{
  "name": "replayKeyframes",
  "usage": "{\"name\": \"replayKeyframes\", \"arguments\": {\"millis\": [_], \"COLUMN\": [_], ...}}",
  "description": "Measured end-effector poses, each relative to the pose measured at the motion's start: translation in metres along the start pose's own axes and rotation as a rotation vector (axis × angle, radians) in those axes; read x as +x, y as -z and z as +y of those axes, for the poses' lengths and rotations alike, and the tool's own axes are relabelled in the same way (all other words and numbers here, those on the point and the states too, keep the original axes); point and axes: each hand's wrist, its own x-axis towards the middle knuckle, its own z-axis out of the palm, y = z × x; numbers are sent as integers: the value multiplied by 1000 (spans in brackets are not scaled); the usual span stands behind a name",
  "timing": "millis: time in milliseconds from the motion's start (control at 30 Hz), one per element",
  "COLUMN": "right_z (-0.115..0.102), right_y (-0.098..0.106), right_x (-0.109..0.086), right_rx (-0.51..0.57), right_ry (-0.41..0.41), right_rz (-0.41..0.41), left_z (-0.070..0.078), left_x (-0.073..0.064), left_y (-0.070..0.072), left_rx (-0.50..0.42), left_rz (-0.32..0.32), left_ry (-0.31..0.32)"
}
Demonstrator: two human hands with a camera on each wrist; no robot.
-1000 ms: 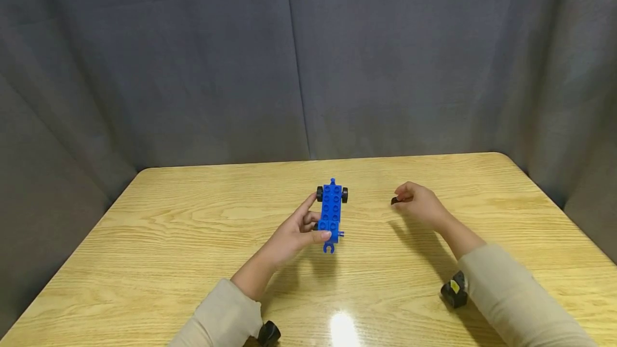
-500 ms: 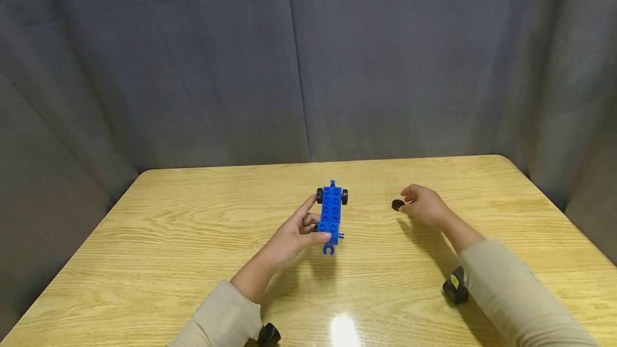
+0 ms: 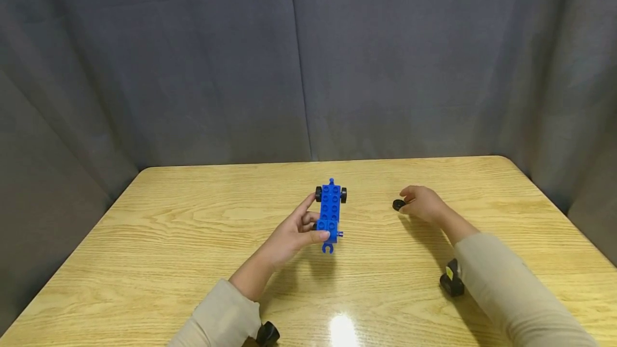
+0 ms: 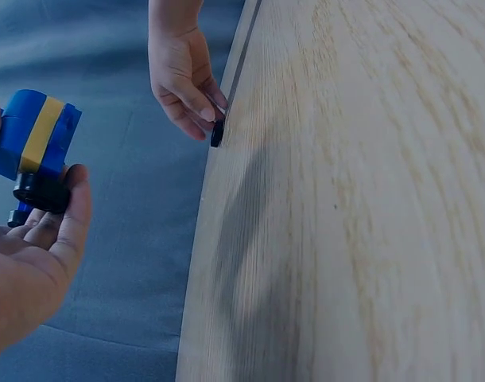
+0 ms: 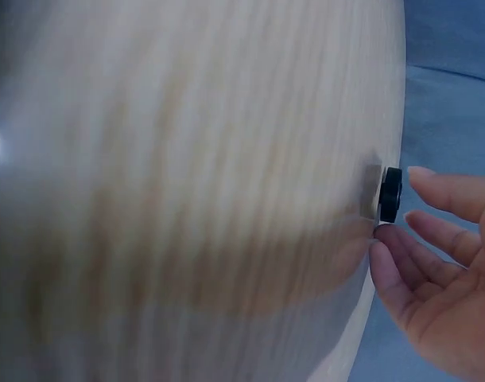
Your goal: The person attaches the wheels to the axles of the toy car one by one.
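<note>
In the head view, my left hand grips a blue toy car chassis of studded bricks, thumb on top and fingers beneath, raised over the table. Two black wheels sit at its far end, and a bare axle peg sticks out on the near right side. The left wrist view shows a yellow band on the chassis and a black wheel by my fingers. A loose black wheel lies flat on the table. Around it my right hand spreads loosely, a gap showing between thumb and wheel in the right wrist view.
The wooden table stretches across the view, with a grey curtain hanging behind its far edge. Black wrist cameras are strapped at both sleeves. Light glares off the table's near middle.
A second ago my right hand held the loose wheel tilted; now the wheel lies flat, let go, and the hand sits slightly further right. My left hand and the chassis have barely moved.
</note>
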Motion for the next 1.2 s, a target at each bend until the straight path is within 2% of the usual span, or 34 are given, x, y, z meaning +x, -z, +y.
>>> {"name": "replayKeyframes", "arguments": {"millis": [400, 867, 1200], "right_z": [-1, -2, -2], "right_y": [-3, -10, -11], "right_x": [9, 12, 11], "right_rx": [-86, -197, -186], "right_ry": [35, 80, 53], "right_rz": [-11, -9, -33], "left_z": [-1, -3, -5], "left_x": [2, 3, 4], "left_y": [0, 0, 0], "left_rx": [36, 0, -22], "left_rz": [5, 4, -1], "left_ry": [8, 4, -17]}}
